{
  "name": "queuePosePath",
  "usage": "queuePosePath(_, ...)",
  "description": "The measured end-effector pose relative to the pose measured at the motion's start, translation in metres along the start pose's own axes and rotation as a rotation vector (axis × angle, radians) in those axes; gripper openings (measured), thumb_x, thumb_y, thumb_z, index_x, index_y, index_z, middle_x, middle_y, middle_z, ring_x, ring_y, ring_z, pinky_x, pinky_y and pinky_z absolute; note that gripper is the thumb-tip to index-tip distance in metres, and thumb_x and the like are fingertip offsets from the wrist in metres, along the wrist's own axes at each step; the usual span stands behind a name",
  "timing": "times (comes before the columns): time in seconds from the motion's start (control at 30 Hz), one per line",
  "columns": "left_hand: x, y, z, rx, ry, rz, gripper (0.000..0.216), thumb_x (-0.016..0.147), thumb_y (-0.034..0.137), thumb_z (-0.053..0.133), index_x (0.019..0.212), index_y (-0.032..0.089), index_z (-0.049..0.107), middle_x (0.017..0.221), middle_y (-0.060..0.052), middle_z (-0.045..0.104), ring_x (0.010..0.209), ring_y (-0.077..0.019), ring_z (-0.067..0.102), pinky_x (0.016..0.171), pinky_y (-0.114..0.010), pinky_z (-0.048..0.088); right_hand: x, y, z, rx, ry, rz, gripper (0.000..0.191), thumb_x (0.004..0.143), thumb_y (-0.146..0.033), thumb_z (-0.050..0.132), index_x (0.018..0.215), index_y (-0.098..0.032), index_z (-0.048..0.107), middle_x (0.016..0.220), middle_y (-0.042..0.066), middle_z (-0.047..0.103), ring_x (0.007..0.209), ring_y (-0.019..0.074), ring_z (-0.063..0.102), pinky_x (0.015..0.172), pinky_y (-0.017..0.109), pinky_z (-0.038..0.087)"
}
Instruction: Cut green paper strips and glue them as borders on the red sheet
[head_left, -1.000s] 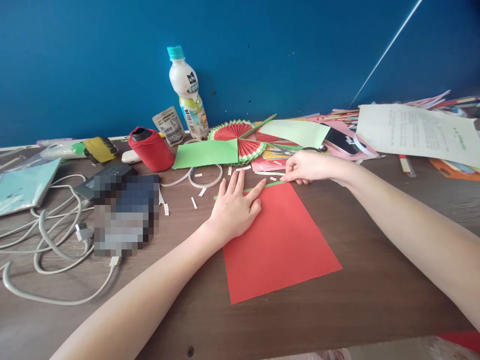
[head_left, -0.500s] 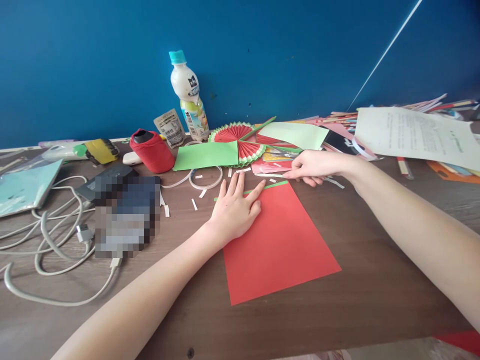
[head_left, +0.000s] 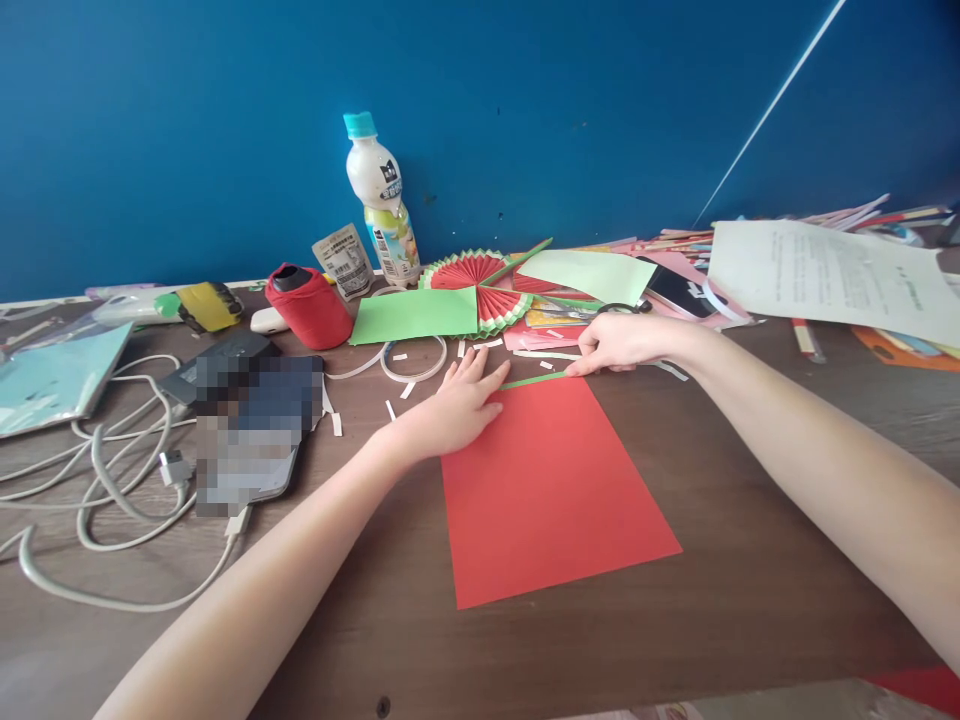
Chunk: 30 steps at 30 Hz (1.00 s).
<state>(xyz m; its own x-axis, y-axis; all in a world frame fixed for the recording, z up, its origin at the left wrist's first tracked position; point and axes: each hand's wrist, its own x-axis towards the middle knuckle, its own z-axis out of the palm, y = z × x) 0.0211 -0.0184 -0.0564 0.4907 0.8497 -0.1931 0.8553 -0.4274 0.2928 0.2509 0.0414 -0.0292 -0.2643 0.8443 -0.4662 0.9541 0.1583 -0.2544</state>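
A red sheet of paper (head_left: 555, 490) lies flat on the desk, with a narrow green paper strip (head_left: 534, 380) along its far edge. My left hand (head_left: 461, 405) lies with spread fingers across the sheet's far left corner, covering that end of the strip. At the far right corner, the index fingertip of my right hand (head_left: 611, 345) touches the strip's end. The other fingers of that hand are curled under, so anything inside them is hidden. Just behind it shows a black scissors handle (head_left: 626, 308). Small white paper scraps (head_left: 547, 366) lie beyond the strip.
Behind are a green paper piece (head_left: 416, 315), a pleated red-green paper fan (head_left: 502, 305), a pale green sheet (head_left: 585, 272) and a drink bottle (head_left: 386, 205). A red roll (head_left: 307, 305), cables (head_left: 97, 500) and a phone (head_left: 262, 430) are left. Printed paper (head_left: 825, 275) lies right.
My right hand has come nearer and its index finger now reaches the strip's right end. My left hand has slid a little left. The view has shifted slightly.
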Motion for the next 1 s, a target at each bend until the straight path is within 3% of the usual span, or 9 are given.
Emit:
queuePosePath(0.13,0.001,-0.017,-0.018,-0.270,0.190,0.009,0.049,0.078,0.016,0.040,0.126,0.022,0.050,0.133,-0.001,0.051,0.123,-0.0177,0.046,0.103,-0.031,0.036,0.000,0.005,-0.002,0.038,0.000,-0.030,0.037,0.070,-0.052,0.056,0.056,-0.020,0.047,0.043,-0.004,0.045,0.040,0.0086,0.036,0.047,0.026,0.027)
queuePosePath(0.23,-0.001,-0.023,-0.030,-0.359,0.235,-0.070,0.032,0.079,0.022,0.043,0.103,0.020,0.063,0.108,-0.002,0.066,0.096,-0.0178,0.061,0.084,-0.028,0.048,-0.002,0.005,-0.007,0.085,0.073,-0.047,0.034,0.074,-0.053,0.050,0.064,-0.021,0.052,0.044,-0.004,0.046,0.042,0.0093,0.037,0.048,0.026,0.027)
queuePosePath(0.37,-0.002,-0.024,-0.035,-0.226,0.172,-0.059,0.014,0.072,0.024,0.051,0.079,0.020,0.063,0.084,-0.001,0.067,0.076,-0.0169,0.060,0.068,-0.027,0.046,-0.003,0.003,-0.010,0.060,0.203,-0.009,0.026,0.074,-0.047,0.052,0.077,-0.023,0.059,0.054,-0.002,0.052,0.048,0.0112,0.042,0.049,0.025,0.027)
queuePosePath(0.47,0.000,-0.028,-0.029,-0.143,0.111,0.021,0.011,0.070,0.021,0.050,0.071,0.020,0.060,0.077,0.000,0.064,0.073,-0.0162,0.058,0.063,-0.026,0.042,-0.003,0.005,-0.010,0.002,0.166,-0.042,0.021,0.068,-0.042,0.059,0.077,-0.023,0.059,0.065,-0.001,0.056,0.055,0.0126,0.047,0.050,0.025,0.030)
queuePosePath(0.6,0.002,-0.030,-0.026,-0.129,0.084,0.063,0.014,0.069,0.019,0.046,0.072,0.020,0.059,0.076,0.000,0.063,0.071,-0.0151,0.056,0.062,-0.025,0.040,-0.002,0.008,-0.009,-0.032,0.054,-0.030,0.016,0.068,-0.035,0.058,0.075,-0.021,0.056,0.062,-0.001,0.052,0.053,0.0119,0.044,0.050,0.025,0.031)
queuePosePath(0.8,0.000,-0.028,-0.033,-0.118,0.054,0.028,0.018,0.068,0.016,0.044,0.073,0.020,0.061,0.079,0.000,0.063,0.073,-0.0148,0.057,0.061,-0.024,0.040,0.001,0.014,-0.009,-0.017,0.001,-0.114,0.013,0.069,-0.033,0.055,0.069,-0.020,0.054,0.059,-0.002,0.049,0.052,0.0119,0.042,0.050,0.026,0.031)
queuePosePath(1.0,-0.002,-0.026,-0.033,-0.155,0.107,0.003,0.018,0.071,0.021,0.045,0.076,0.021,0.062,0.082,0.000,0.065,0.073,-0.0158,0.057,0.064,-0.025,0.042,-0.006,0.012,-0.016,0.042,0.183,-0.152,0.019,0.072,-0.040,0.055,0.075,-0.022,0.058,0.068,0.000,0.056,0.056,0.0120,0.045,0.050,0.026,0.030)
